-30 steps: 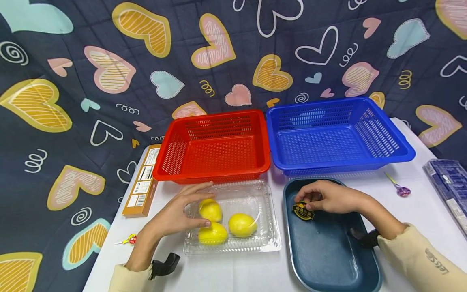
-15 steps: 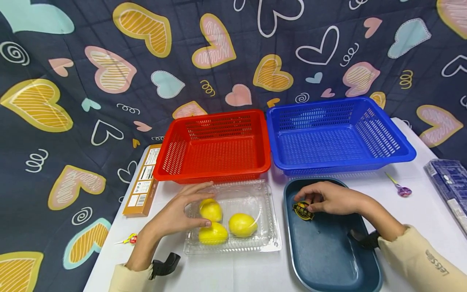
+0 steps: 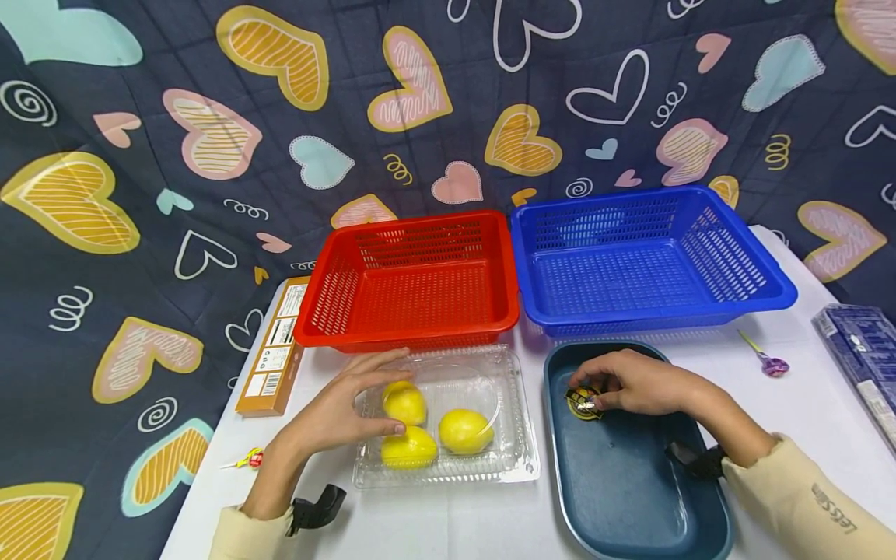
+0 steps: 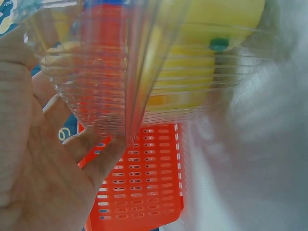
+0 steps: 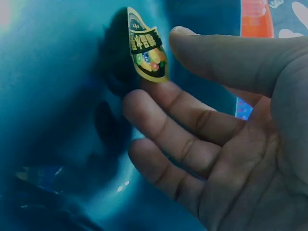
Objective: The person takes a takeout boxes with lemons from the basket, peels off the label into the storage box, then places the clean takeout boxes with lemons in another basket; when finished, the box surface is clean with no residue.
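Note:
In the head view, a clear plastic box (image 3: 507, 459) holds three lemons (image 3: 465, 432). My left hand (image 3: 336, 408) spans the box's left side, thumb and fingers spread and mostly straight, touching the plastic. The left wrist view shows its fingers along the folded rim (image 4: 132, 132). To the right, my right hand (image 3: 644, 381) reaches into a dark blue-green tray (image 3: 623, 498) and holds a black-and-gold fruit sticker (image 3: 582, 404) at its curled fingertips. In the right wrist view the sticker (image 5: 149, 55) stands bent by the index fingertip, with the thumb tip close beside it.
Behind the box stands a red basket (image 3: 413, 303), and a blue basket (image 3: 630, 272) sits beside it. An orange-brown carton (image 3: 273, 354) and a lollipop (image 3: 253, 458) lie left. Right are a purple lollipop (image 3: 773, 365) and a dark blue box (image 3: 864, 358). A patterned cloth (image 3: 448, 101) hangs behind.
The sticker has shifted slightly right and tilted, and its face looks lighter now. My right hand has moved a little with it. The left hand and the box stay put.

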Demonstrator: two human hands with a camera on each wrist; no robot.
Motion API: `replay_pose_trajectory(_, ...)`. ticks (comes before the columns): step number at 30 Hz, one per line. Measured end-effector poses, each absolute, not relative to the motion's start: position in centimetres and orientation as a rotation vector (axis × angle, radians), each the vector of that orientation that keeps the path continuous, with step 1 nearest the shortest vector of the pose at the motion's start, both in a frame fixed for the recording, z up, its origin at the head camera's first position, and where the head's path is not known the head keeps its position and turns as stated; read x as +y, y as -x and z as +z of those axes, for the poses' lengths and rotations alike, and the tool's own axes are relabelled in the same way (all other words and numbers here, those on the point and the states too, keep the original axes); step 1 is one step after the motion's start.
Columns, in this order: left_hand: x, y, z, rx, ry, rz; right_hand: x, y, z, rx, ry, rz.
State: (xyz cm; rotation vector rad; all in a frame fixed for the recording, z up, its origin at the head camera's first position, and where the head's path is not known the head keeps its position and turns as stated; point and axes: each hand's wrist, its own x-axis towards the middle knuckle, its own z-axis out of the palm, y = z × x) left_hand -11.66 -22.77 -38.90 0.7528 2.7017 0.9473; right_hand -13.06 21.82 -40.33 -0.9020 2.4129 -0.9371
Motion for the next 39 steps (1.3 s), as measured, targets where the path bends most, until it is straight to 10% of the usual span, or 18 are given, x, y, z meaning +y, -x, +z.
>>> replay_pose_trajectory(39,-22.9,11.6,-39.1,2.686,-0.775,0.995,26.7,13.2,-37.0,2.574,0.694,-1.224)
